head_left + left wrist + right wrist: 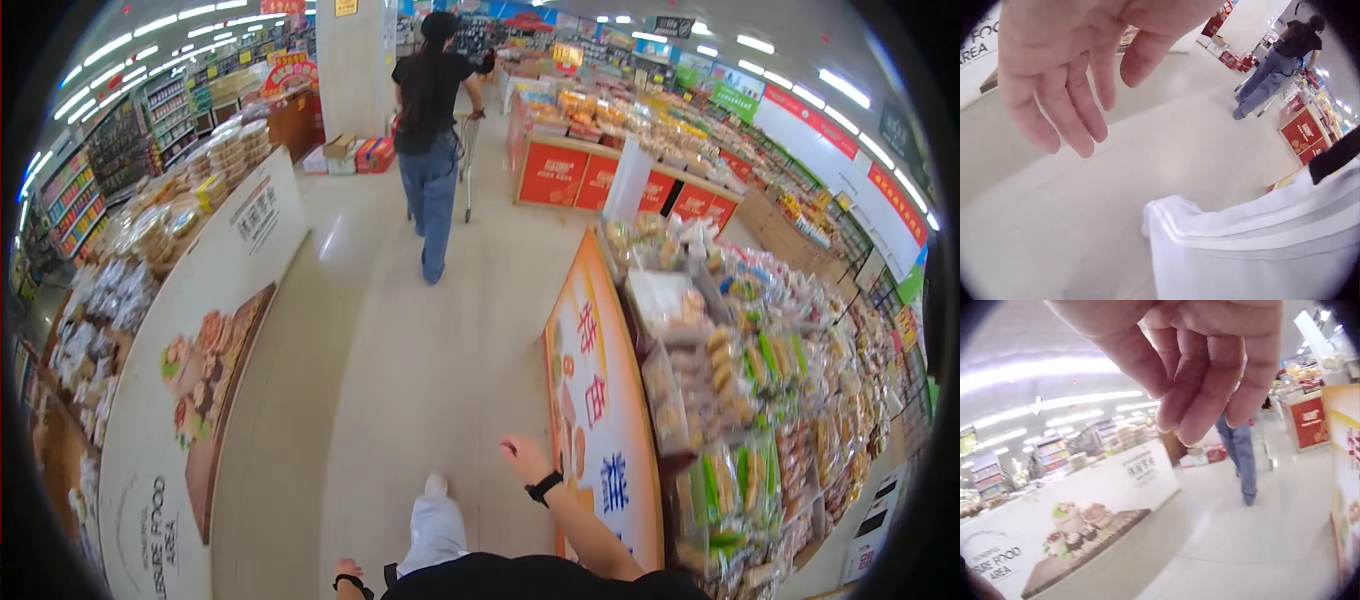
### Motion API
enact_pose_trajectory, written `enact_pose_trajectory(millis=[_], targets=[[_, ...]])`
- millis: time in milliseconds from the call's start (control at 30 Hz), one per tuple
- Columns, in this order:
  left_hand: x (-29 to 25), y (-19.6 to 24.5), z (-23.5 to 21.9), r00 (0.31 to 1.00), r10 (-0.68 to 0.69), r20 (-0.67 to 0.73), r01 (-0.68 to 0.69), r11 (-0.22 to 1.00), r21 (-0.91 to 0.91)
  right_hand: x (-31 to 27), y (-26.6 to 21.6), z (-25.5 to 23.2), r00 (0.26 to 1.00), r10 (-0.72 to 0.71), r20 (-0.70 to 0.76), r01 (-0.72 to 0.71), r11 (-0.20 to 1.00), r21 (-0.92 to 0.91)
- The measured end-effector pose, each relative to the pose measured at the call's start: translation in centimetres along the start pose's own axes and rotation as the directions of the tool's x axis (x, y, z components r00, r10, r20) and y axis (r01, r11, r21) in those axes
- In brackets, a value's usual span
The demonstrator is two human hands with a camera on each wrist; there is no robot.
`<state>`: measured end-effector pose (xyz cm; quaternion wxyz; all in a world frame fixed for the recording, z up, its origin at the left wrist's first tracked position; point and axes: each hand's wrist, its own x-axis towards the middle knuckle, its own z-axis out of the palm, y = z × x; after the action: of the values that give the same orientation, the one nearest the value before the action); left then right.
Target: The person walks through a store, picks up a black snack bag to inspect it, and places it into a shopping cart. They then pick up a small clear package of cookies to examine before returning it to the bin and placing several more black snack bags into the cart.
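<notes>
My left hand (1072, 69) hangs low at my side over the floor, its fingers loosely bent and holding nothing. In the head view only a small part of that left hand (349, 568) shows, at the bottom edge. My right hand (524, 460), with a black band on the wrist, swings forward beside the orange-edged stand panel (590, 400). Seen from the right wrist, the fingers of the right hand (1197, 369) curl loosely around nothing. Below the left hand is my leg in white trousers (1241, 250).
Ahead in the aisle, a person (432, 130) in a black top and jeans walks with a shopping cart (466, 165). A white display panel (200, 390) lines the left. Packaged baked goods (740, 370) fill the right stand. A pillar (357, 75) and boxes (345, 155) stand farther on.
</notes>
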<state>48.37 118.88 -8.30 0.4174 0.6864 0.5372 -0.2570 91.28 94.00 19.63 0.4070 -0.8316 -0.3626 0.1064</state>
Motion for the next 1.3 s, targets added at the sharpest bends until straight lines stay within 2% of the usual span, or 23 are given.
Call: enact_pose_trajectory(millis=[33,100,200,233,267,300,333,400,533,600,633,667,733,800,833,867,900,933,967,1067,1133,1200,1300], targets=[[1.4,4.4,-1.6,0.951,0.236,0.198,-0.304,0.619,0.724,2.0,2.9,-0.1,0.996,0.069,-0.064,-0.073,0.995,-0.062],[8.3,11.6,-2.5,0.998,0.065,-0.027,-0.063,0.995,0.072,2.9,8.1,-0.7,0.959,0.256,-0.124,-0.271,0.955,-0.123],[15.3,25.6,-6.0,0.885,0.399,-0.239,-0.428,0.900,-0.085,2.3,12.4,-2.0,0.797,0.586,-0.143,-0.602,0.787,-0.131],[13.9,31.7,-8.3,0.856,0.463,-0.229,-0.488,0.871,-0.065,1.1,13.2,-1.6,0.838,0.384,-0.387,-0.509,0.807,-0.300],[12.4,38.4,-10.4,0.917,0.366,-0.159,-0.399,0.846,-0.354,-0.5,17.6,-0.6,0.664,0.710,-0.234,-0.745,0.653,-0.135],[10.3,44.1,-12.2,0.886,0.435,-0.160,-0.463,0.822,-0.332,-3.0,22.3,1.4,0.481,0.848,-0.224,-0.877,0.459,-0.143],[9.7,48.6,-13.3,0.849,0.504,-0.162,-0.528,0.790,-0.312,-3.4,21.4,0.5,0.399,0.908,-0.123,-0.909,0.375,-0.179],[13.7,54.3,-13.2,0.814,0.570,-0.113,-0.577,0.769,-0.275,0.4,14.7,-2.0,0.038,0.968,-0.247,-0.977,-0.016,-0.213],[22.2,60.9,-12.6,0.740,0.672,-0.024,-0.672,0.740,0.001,5.0,21.4,-1.8,-0.129,0.963,-0.235,-0.953,-0.186,-0.238],[25.5,61.5,-12.6,0.774,0.632,0.032,-0.630,0.764,0.141,11.0,25.1,-1.8,-0.094,0.972,-0.215,-0.965,-0.142,-0.218],[25.8,62.9,-14.2,0.886,0.409,0.219,-0.459,0.843,0.280,14.3,27.0,-1.9,-0.036,0.977,-0.210,-0.975,-0.080,-0.206],[25.3,63.6,-15.9,0.941,0.221,0.256,-0.252,0.963,0.099,18.0,28.7,-2.2,0.066,0.974,-0.215,-0.983,0.026,-0.182],[26.9,66.3,-19.0,0.955,0.196,0.222,-0.206,0.978,0.021,27.1,33.4,-2.7,0.362,0.882,-0.301,-0.931,0.328,-0.158],[28.6,67.8,-21.3,0.975,0.136,0.176,-0.105,0.979,-0.176,39.3,35.4,-7.4,0.289,0.957,-0.002,-0.929,0.280,-0.241],[29.6,67.9,-22.1,0.982,0.100,0.160,-0.052,0.960,-0.276,44.1,39.9,-7.3,0.441,0.895,-0.063,-0.878,0.416,-0.236],[31.3,68.9,-22.8,0.987,0.074,0.140,-0.021,0.937,-0.349,51.6,35.8,-11.2,0.527,0.804,-0.276,-0.847,0.522,-0.099],[33.0,69.6,-23.2,0.992,0.043,0.119,0.006,0.923,-0.384,56.9,38.1,-12.9,0.591,0.786,-0.179,-0.805,0.561,-0.192],[34.8,70.5,-23.5,0.994,0.011,0.107,0.034,0.910,-0.412,62.0,41.6,-13.3,0.642,0.763,-0.080,-0.749,0.602,-0.277],[37.3,71.3,-23.3,0.994,-0.017,0.111,0.063,0.904,-0.423,66.5,45.2,-12.6,0.664,0.709,-0.238,-0.746,0.648,-0.154],[42.9,75.8,-22.4,0.980,-0.098,0.172,0.152,0.929,-0.336,79.2,43.5,-17.2,0.713,0.641,-0.284,-0.698,0.687,-0.201],[46.7,81.4,-23.3,0.970,-0.073,0.234,0.089,0.994,-0.056,85.6,42.4,-19.1,0.648,0.742,-0.171,-0.688,0.666,0.288],[50.9,88.8,-24.5,0.951,0.071,0.299,-0.172,0.930,0.326,88.7,49.0,-17.4,0.714,0.694,-0.088,-0.700,0.706,-0.109],[59.6,100.8,-25.9,0.862,0.336,0.379,-0.505,0.510,0.696,87.4,53.5,-16.4,0.705,0.709,0.015,-0.618,0.624,-0.479]])
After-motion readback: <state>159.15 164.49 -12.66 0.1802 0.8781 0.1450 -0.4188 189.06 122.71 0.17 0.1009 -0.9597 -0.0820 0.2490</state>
